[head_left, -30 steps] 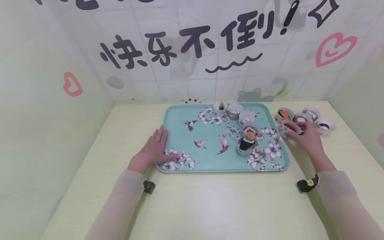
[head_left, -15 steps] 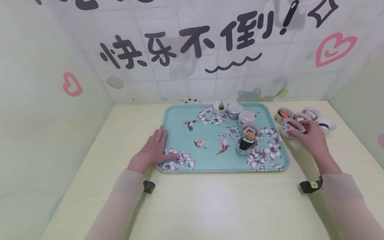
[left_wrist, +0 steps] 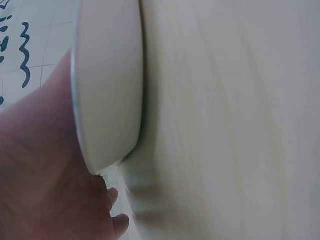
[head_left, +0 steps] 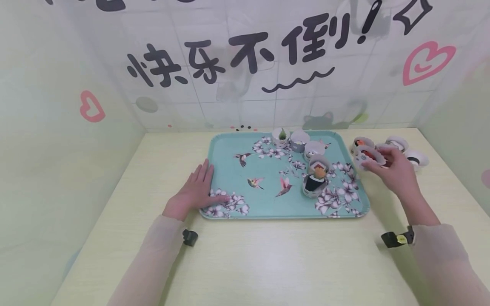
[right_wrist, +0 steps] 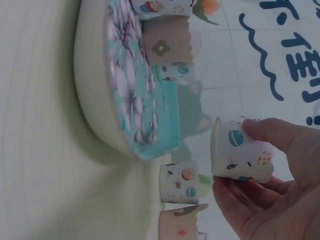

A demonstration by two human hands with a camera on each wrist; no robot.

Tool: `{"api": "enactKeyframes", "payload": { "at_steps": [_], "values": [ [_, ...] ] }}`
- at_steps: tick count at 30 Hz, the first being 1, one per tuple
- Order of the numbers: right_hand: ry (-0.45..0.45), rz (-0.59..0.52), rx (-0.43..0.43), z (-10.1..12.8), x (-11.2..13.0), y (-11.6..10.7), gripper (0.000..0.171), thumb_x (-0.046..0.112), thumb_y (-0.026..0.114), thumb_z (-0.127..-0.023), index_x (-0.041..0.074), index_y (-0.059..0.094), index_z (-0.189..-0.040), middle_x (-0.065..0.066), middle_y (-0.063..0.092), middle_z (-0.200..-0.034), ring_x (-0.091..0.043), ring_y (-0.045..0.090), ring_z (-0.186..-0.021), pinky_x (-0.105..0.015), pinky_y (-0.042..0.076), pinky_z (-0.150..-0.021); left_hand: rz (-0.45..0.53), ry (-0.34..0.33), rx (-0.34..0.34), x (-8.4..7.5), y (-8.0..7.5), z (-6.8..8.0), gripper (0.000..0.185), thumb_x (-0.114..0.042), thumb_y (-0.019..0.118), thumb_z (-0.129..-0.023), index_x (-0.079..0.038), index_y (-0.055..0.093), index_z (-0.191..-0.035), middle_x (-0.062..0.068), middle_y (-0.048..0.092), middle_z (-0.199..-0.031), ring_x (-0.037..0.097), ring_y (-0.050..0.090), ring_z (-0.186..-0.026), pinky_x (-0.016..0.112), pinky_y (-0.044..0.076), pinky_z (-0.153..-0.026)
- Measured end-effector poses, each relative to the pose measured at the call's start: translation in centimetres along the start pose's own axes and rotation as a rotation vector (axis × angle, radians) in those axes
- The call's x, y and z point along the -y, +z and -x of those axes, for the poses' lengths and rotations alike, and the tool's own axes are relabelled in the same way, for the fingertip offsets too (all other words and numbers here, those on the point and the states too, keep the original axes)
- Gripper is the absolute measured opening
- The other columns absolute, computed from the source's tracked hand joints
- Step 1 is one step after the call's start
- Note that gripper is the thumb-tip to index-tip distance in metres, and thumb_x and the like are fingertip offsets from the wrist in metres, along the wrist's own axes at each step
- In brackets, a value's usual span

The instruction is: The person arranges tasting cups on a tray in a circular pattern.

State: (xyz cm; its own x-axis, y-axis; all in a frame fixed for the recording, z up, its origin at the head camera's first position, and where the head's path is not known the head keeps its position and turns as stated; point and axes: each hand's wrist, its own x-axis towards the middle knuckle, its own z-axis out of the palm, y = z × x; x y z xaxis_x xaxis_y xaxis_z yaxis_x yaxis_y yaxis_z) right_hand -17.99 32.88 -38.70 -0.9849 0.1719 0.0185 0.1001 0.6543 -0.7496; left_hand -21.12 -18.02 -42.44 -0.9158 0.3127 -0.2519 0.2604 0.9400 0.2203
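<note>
My right hand (head_left: 398,174) pinched a small paper cup (right_wrist: 240,150) between thumb and fingers, lifted just off the table (head_left: 268,263) to the right of the teal tray (head_left: 226,161). In the head view the cup (head_left: 368,156) was tipped, its scalloped mouth turned toward the tray and its axis leaning well off upright; something red showed inside. Three more filled cups (head_left: 398,144) stood on the table just behind my hand, and one stood beside the tray's corner in the right wrist view. My left hand (head_left: 195,191) lay flat, fingers straight, on the tray's near left rim, holding nothing. A row of five cups (head_left: 314,183) ran along the tray's right side. The table was pale yellow wood; pale walls (head_left: 245,63) with black lettering and pink hearts closed in around it.
</note>
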Motion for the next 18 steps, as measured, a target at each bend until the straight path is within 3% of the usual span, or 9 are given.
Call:
{"api": "enactKeyframes", "payload": {
  "at_steps": [2, 4, 5, 7, 10, 18],
  "values": [
    [-0.013, -0.004, -0.004, 0.2, 0.6, 0.1, 0.073, 0.039, 0.068, -0.094, -0.004, 0.038, -0.145, -0.027, 0.051, -0.140, 0.003, 0.052, -0.100, 0.004, 0.040, -0.068, 0.005, 0.003, -0.002, 0.0, 0.0, 0.0, 0.120, -0.070, 0.062, -0.084, 0.002, 0.002, -0.159, 0.023, -0.009, -0.167, 0.046, -0.001, -0.154, 0.059, 0.011, -0.126],
    [-0.035, -0.006, -0.011, 0.5, 1.2, 0.2, 0.071, 0.038, 0.068, -0.094, -0.005, 0.040, -0.143, -0.026, 0.052, -0.138, 0.011, 0.046, -0.096, 0.004, 0.041, -0.068, 0.006, 0.004, -0.003, 0.0, 0.0, 0.0, 0.120, -0.070, 0.062, -0.084, 0.002, 0.001, -0.159, 0.023, -0.010, -0.167, 0.046, -0.001, -0.154, 0.059, 0.011, -0.126],
    [-0.047, -0.009, -0.011, 0.6, 1.5, 0.3, 0.071, 0.037, 0.068, -0.094, -0.006, 0.040, -0.142, -0.027, 0.052, -0.137, 0.008, 0.051, -0.098, 0.004, 0.040, -0.068, 0.005, 0.005, -0.003, 0.0, 0.0, 0.0, 0.120, -0.070, 0.062, -0.084, 0.002, 0.001, -0.159, 0.023, -0.010, -0.167, 0.046, -0.001, -0.154, 0.059, 0.011, -0.126],
    [-0.068, -0.016, -0.007, 0.8, 2.3, 0.4, 0.070, 0.036, 0.068, -0.094, -0.008, 0.040, -0.141, -0.029, 0.052, -0.137, -0.013, 0.062, -0.108, 0.004, 0.039, -0.068, 0.004, 0.006, -0.003, 0.0, 0.0, 0.0, 0.120, -0.070, 0.062, -0.084, 0.003, 0.002, -0.158, 0.023, -0.010, -0.167, 0.046, -0.001, -0.154, 0.059, 0.011, -0.126],
    [-0.101, -0.035, -0.001, 1.1, 3.3, 0.7, 0.069, 0.034, 0.068, -0.094, -0.010, 0.042, -0.140, -0.030, 0.051, -0.138, -0.046, 0.053, -0.126, 0.005, 0.039, -0.069, -0.003, 0.006, -0.003, 0.0, 0.0, 0.0, 0.120, -0.070, 0.062, -0.084, 0.003, 0.002, -0.158, 0.023, -0.010, -0.167, 0.046, -0.001, -0.154, 0.059, 0.011, -0.126],
    [-0.157, -0.040, 0.048, 1.7, 5.9, 2.1, 0.062, 0.034, 0.069, -0.094, -0.002, 0.044, -0.138, -0.025, 0.055, -0.135, -0.044, 0.052, -0.129, 0.006, 0.038, -0.071, -0.004, 0.009, -0.003, -0.1, -0.1, 0.0, 0.120, -0.071, 0.062, -0.084, 0.003, 0.003, -0.158, 0.024, -0.009, -0.167, 0.047, 0.001, -0.154, 0.060, 0.011, -0.125]
  ]
}}
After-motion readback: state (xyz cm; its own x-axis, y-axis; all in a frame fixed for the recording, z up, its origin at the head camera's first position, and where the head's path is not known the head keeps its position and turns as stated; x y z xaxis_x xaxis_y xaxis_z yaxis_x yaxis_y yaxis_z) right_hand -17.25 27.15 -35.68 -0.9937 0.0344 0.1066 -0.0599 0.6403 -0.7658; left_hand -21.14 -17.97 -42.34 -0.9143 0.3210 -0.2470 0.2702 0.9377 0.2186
